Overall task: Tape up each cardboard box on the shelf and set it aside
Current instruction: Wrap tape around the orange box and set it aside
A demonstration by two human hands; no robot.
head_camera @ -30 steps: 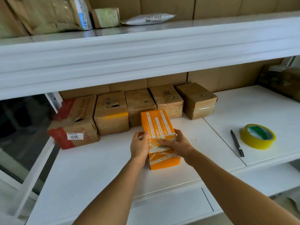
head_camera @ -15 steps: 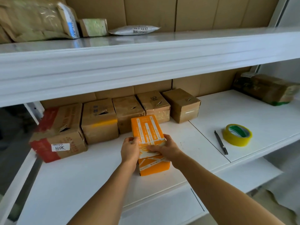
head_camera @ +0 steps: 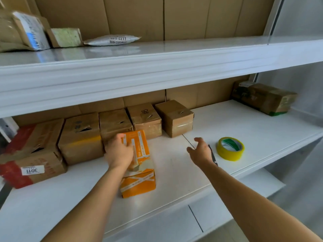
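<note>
Orange box near shelf front edge, now gripped by left hand alone; right hand, fingers spread, released, reaching toward tape roll

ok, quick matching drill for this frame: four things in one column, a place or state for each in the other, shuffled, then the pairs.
Things:
1. orange box
2. tape roll
3. right hand
4. white padded envelope

Places or states:
A. lies on the upper shelf
B. open, in the air, holding nothing
C. under the left hand
D. flat on the middle shelf, right of the knife

Pairs: 1-C, 2-D, 3-B, 4-A
</note>
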